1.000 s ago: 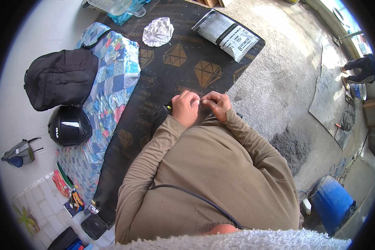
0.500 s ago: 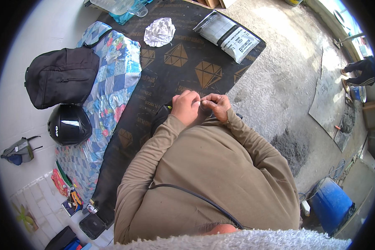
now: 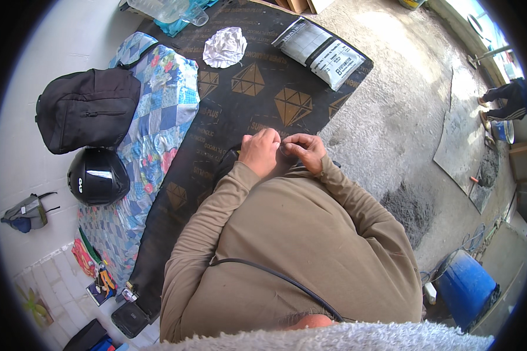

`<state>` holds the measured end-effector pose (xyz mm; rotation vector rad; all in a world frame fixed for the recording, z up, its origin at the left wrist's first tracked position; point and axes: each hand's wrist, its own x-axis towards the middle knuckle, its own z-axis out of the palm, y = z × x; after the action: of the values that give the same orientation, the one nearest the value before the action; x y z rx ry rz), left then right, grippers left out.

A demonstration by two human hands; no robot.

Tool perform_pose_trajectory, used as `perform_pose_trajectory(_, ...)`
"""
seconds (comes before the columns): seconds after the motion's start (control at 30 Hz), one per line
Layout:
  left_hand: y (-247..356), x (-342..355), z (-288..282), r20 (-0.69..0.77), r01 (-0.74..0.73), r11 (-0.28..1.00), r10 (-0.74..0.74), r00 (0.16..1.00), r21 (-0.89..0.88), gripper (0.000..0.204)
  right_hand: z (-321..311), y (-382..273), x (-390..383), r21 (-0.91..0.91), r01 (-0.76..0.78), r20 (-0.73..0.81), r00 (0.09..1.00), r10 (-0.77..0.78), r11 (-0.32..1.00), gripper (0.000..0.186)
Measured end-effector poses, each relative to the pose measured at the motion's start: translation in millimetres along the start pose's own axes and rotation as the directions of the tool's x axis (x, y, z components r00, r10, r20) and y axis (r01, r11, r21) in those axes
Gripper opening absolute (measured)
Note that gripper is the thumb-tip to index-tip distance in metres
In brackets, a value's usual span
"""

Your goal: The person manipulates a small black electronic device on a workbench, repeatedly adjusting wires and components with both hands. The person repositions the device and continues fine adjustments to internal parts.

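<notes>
My left hand [image 3: 260, 152] and my right hand [image 3: 308, 154] meet in front of my belly, fingertips almost touching. Both are closed in a pinch, the thumbs pressed toward the forefingers. Whatever lies between the fingertips is too small to make out. Below them a dark item, partly hidden by my hands and shirt, shows at my lap. The hands are over the near part of a black printed plywood board [image 3: 263, 105].
On the board lie a crumpled white cloth [image 3: 225, 48] and a grey-white plastic bag [image 3: 323, 52]. At left, a black backpack [image 3: 88, 110] and a black helmet [image 3: 98, 176] rest by a patchwork cloth [image 3: 164, 99]. Rightward are a grey powder pile [image 3: 413, 212], a blue barrel [image 3: 465, 286] and another person's legs [image 3: 502, 105].
The fingers of both hands have shifted slightly at the pinch, the left ones curling in a little more. Nothing else has visibly moved apart from a slight shift of the view.
</notes>
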<state>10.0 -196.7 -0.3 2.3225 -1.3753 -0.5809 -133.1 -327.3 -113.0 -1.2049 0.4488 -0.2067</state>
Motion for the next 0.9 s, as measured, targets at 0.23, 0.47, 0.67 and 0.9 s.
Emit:
perform_pose_trajectory(0.23, 2.5, -1.3, 2.4, 0.024, 0.000, 0.999, 0.001, 1.000, -0.044, 0.009, 1.0, -13.3, -3.4, -0.100, -0.010, -0.023, 1.000, 0.008, 0.995, 0.028)
perform_pose_trajectory(0.47, -3.1, 0.1, 10.0, -0.069, 0.010, 0.979, -0.024, 0.997, -0.205, 0.011, -4.2, -5.7, -1.0, -0.107, 0.045, -0.018, 0.999, -0.048, 0.993, 0.019)
perform_pose_trajectory(0.67, -2.7, -1.1, 15.8, -0.135, 0.009, 0.976, -0.038, 0.990, -0.215, 0.011, -3.0, -10.6, 0.6, -0.219, 0.137, -0.036, 0.988, -0.149, 0.966, 0.010)
perform_pose_trajectory(0.9, 0.6, -2.6, 17.0, -0.167, -0.024, 0.970, -0.017, 0.986, -0.241, 0.010, -3.0, -15.7, 2.2, -0.236, 0.088, -0.029, 0.995, -0.097, 0.968, 0.009)
